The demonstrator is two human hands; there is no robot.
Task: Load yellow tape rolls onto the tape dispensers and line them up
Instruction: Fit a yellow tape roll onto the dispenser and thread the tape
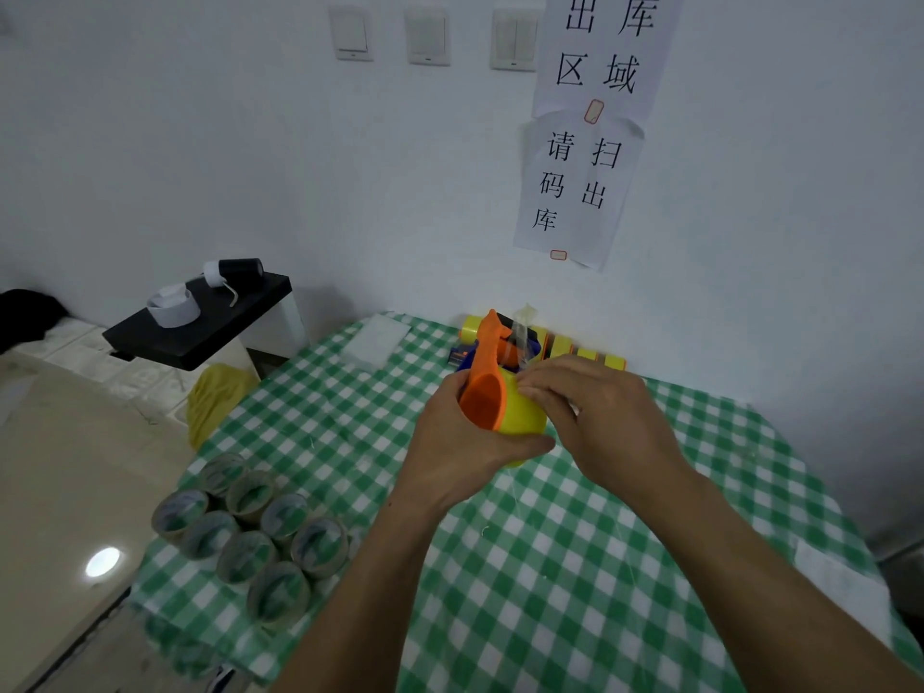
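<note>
While the left hand (465, 442) wraps its curled fingers round an orange plastic tape dispenser (482, 392) and the round yellow tape roll (525, 415) seated in it, the right hand (595, 417) has its bent fingertips closed on that roll's upper edge. I cannot tell whether they pinch a loose end of tape. The dispenser is held up above the green-and-white checked worktop (650, 542) and touches nothing on it.

Beyond the dispenser, a row of yellow rolls and dark dispenser bodies (575, 350) lies along the foot of the white wall. That suggests several units are already loaded and lined up. A pale translucent strip (521, 332) stands up just beyond the dispenser, and I cannot tell which roll it comes from.

Well to the left of the dispenser and nearer the person, a cluster of tan-cored rolls (250, 532) stands on end. They do not look yellow, so they may not belong to this job.

The roll in hand seems mounted. What probably remains for it is leading the tape end through and setting the dispenser into the row. No loose yellow rolls or empty dispensers are plainly visible, so the task may be near its end.
</note>
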